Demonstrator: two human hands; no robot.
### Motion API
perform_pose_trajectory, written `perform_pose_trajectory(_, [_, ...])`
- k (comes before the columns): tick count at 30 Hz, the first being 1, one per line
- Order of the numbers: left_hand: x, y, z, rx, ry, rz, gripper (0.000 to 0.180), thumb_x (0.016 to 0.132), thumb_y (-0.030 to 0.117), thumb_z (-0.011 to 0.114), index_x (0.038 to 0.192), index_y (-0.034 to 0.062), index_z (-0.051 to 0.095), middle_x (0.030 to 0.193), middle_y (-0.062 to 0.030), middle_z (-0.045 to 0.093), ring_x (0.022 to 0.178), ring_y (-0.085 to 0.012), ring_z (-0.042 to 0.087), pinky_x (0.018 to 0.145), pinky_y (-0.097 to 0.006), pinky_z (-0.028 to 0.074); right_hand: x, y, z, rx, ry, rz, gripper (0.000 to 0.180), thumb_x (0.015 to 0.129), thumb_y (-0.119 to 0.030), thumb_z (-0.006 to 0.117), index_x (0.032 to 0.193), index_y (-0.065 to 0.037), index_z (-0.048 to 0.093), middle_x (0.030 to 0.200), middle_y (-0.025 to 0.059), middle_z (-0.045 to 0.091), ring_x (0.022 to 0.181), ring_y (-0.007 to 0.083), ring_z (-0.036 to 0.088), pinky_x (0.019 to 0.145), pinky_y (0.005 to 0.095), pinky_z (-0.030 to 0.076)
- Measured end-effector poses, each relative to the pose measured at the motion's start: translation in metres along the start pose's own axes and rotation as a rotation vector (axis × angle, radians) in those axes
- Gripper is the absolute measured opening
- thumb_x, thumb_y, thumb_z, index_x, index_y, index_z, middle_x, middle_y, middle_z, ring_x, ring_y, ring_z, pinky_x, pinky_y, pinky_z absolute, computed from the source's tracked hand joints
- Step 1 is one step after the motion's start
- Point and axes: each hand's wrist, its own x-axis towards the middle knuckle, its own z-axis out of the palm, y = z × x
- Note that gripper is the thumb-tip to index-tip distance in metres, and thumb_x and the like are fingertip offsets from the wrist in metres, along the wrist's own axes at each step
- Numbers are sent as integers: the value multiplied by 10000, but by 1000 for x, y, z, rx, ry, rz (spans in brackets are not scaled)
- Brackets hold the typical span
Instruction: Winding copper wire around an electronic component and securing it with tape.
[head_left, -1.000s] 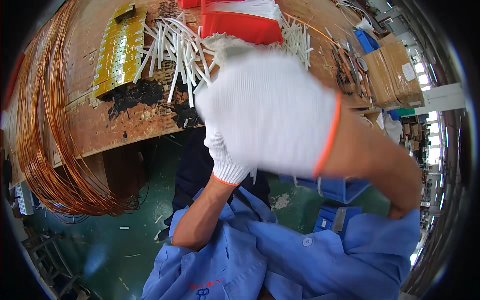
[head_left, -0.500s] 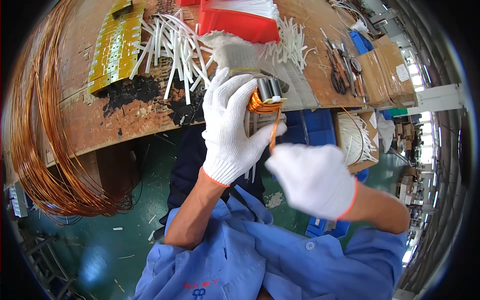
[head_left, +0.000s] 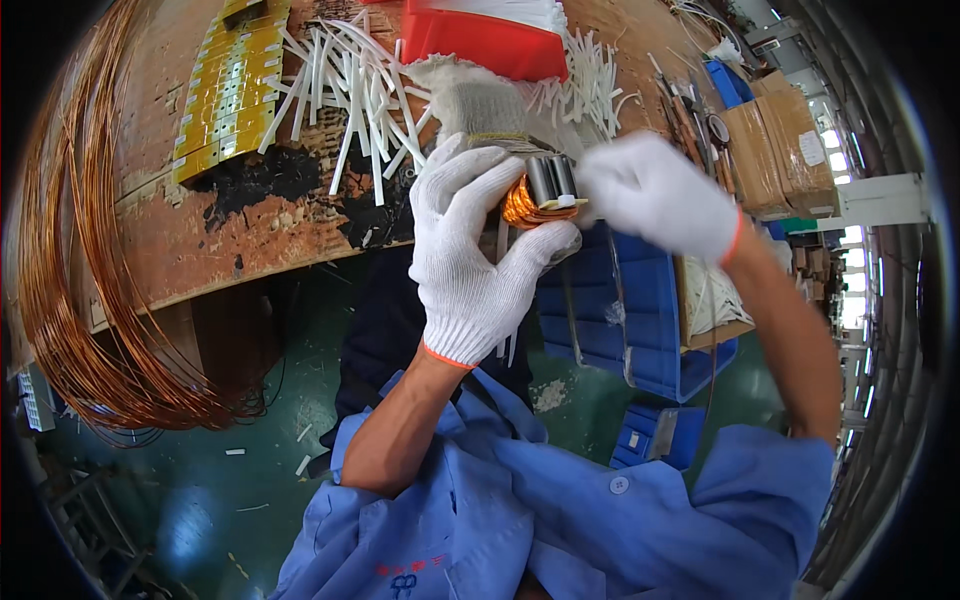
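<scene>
The left hand (head_left: 478,268) grips the copper-wound coil (head_left: 538,196) above the blue bins (head_left: 640,310). The right hand (head_left: 660,195) pinches its end. The red tray (head_left: 480,40) holds white strips (head_left: 520,10).

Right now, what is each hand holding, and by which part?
The left hand grips the copper-wound coil part around its copper winding. The right hand touches its metal end; whether it grips cannot be told.
</scene>
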Motion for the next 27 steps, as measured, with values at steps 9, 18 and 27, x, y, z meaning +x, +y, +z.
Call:
perform_pose_trajectory(9, [11,-5,0,71,-70,112,767,736,360,1009,1350,40,678,1380,-154,678,1414,-461,559,1223,-587,419,-36,-102,86,-1081,257,-523,274,810,-212,730,879,50,770,764,213,732,584,219,697,448,377,501])
perform_pose_trajectory(18, [11,-2,-8,28,-122,38,650,737,271,1008,1278,57,718,1344,-133,713,1421,-435,576,1217,-567,446,-41,-93,69,-953,80,-556,162,807,-245,719,845,-88,704,660,66,557,516,193,584,466,379,435])
perform_pose_trajectory(27, [19,0,-2,-8,-161,119,659,723,144,1012,1280,39,676,1353,-140,715,1379,-427,591,1203,-568,433,-102,-55,86,-864,81,-509,175,825,-217,730,818,-59,655,623,14,488,492,173,558,426,378,380])
